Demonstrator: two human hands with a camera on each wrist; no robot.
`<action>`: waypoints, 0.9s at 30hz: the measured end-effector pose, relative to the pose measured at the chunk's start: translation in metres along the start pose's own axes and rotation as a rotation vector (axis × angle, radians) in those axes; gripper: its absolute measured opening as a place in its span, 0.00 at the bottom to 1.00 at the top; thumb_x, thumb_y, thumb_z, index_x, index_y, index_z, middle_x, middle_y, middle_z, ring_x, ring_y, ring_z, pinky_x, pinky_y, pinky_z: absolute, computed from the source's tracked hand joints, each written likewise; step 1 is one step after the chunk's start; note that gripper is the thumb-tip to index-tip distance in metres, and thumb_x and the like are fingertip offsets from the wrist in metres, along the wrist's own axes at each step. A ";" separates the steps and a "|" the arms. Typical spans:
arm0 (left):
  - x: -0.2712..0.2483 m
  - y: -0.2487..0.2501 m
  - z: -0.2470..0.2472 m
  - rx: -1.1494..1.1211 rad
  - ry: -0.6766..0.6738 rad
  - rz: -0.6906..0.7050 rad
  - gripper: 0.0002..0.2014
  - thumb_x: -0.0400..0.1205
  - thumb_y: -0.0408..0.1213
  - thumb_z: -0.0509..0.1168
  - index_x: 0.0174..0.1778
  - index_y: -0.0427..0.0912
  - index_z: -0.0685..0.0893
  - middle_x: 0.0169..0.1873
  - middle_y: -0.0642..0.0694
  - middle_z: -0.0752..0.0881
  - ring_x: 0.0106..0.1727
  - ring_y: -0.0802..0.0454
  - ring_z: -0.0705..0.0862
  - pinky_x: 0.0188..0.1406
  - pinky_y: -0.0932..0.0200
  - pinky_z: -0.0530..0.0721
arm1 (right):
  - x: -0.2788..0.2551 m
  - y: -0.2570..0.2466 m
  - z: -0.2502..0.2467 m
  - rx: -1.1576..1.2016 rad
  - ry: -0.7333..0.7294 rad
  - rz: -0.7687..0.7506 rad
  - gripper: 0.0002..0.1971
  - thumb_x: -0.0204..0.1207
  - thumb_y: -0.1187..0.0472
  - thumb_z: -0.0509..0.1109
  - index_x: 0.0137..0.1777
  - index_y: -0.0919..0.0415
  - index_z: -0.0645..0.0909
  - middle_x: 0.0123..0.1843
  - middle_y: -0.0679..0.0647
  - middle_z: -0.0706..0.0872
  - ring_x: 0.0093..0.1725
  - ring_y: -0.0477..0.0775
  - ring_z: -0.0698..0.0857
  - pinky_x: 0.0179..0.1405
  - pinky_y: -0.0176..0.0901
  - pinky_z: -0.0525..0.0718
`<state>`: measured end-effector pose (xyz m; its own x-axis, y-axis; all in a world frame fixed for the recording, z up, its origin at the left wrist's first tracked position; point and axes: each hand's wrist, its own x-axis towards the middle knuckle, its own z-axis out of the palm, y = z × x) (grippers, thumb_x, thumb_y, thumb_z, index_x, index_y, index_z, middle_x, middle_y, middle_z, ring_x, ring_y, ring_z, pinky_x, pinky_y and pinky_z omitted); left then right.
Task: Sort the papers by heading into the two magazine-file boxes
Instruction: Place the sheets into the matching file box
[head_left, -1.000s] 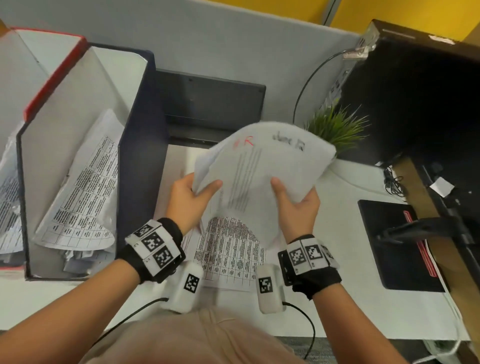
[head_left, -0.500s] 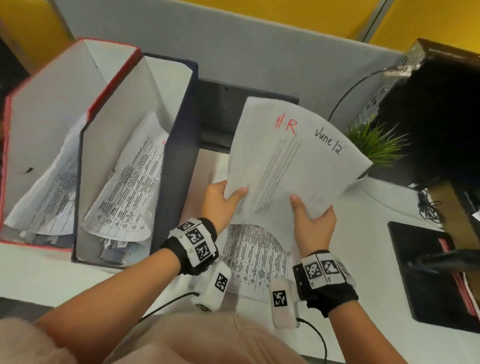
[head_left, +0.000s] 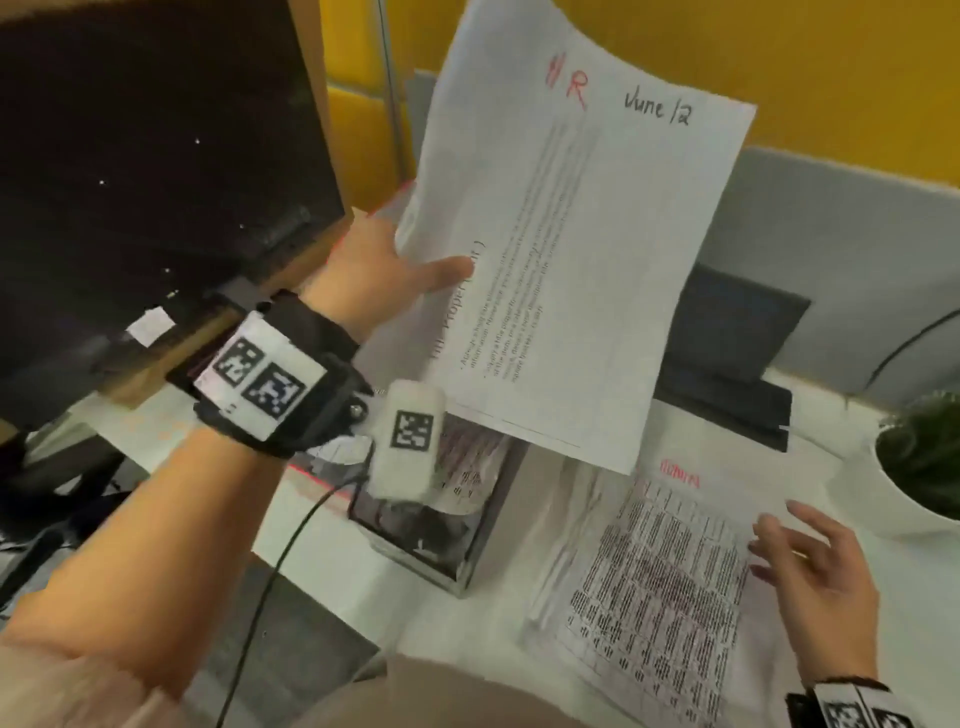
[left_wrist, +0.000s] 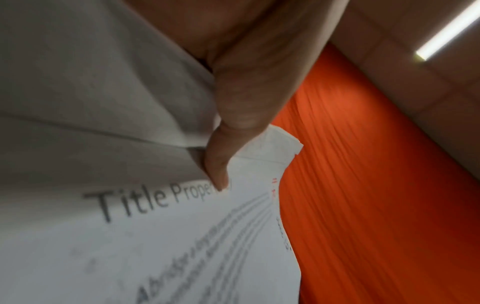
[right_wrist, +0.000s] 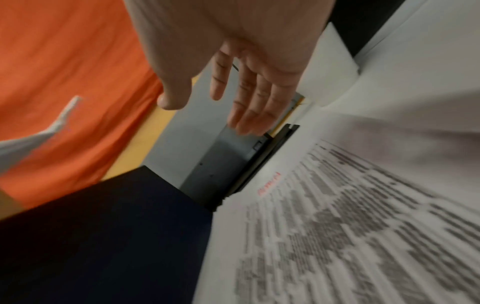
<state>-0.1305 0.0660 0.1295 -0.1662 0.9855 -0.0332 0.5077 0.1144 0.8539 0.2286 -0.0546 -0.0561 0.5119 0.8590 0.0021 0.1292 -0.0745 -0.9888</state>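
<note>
Now the HR sheet (head_left: 566, 249) is up in the air, pinched at its edge by my left hand (head_left: 374, 270), thumb on the printed face so I can read the red heading (and the "June 12" beside it) before choosing a box. It hangs above the magazine-file box (head_left: 447, 525). My right hand (head_left: 815, 566) hovers, fingers relaxed and holding nothing, over the remaining stack (head_left: 660, 587) on the white table (head_left: 810, 452). A grey partition and yellow wall stand behind.

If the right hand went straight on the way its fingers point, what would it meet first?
Probably the white plant pot: the open right hand hovers over the table-printed paper, fingers pointing towards the desk's back. Depth is unclear; it might pass beside.
</note>
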 end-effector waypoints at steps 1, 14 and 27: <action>0.005 -0.006 -0.018 0.000 0.034 -0.020 0.23 0.71 0.52 0.74 0.60 0.48 0.83 0.51 0.49 0.87 0.51 0.49 0.86 0.46 0.55 0.83 | -0.001 0.008 -0.001 -0.038 0.021 0.020 0.15 0.68 0.51 0.74 0.54 0.44 0.78 0.47 0.60 0.86 0.43 0.54 0.86 0.35 0.26 0.85; 0.051 -0.092 -0.065 0.495 0.047 0.041 0.18 0.68 0.35 0.79 0.53 0.37 0.86 0.48 0.39 0.87 0.51 0.44 0.84 0.46 0.58 0.75 | -0.016 0.068 -0.005 -0.707 0.132 0.171 0.38 0.47 0.63 0.89 0.60 0.68 0.81 0.50 0.75 0.86 0.48 0.71 0.86 0.57 0.65 0.83; 0.066 -0.128 0.001 0.880 -0.233 -0.123 0.31 0.71 0.38 0.77 0.69 0.37 0.75 0.60 0.37 0.83 0.60 0.40 0.82 0.60 0.51 0.79 | -0.015 0.069 -0.012 -0.798 0.051 0.243 0.47 0.52 0.58 0.88 0.72 0.67 0.72 0.65 0.75 0.76 0.65 0.74 0.76 0.73 0.65 0.70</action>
<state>-0.2059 0.1168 0.0172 -0.1354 0.9497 -0.2825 0.9741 0.1797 0.1371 0.2401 -0.0784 -0.1227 0.6387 0.7500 -0.1720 0.5628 -0.6077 -0.5603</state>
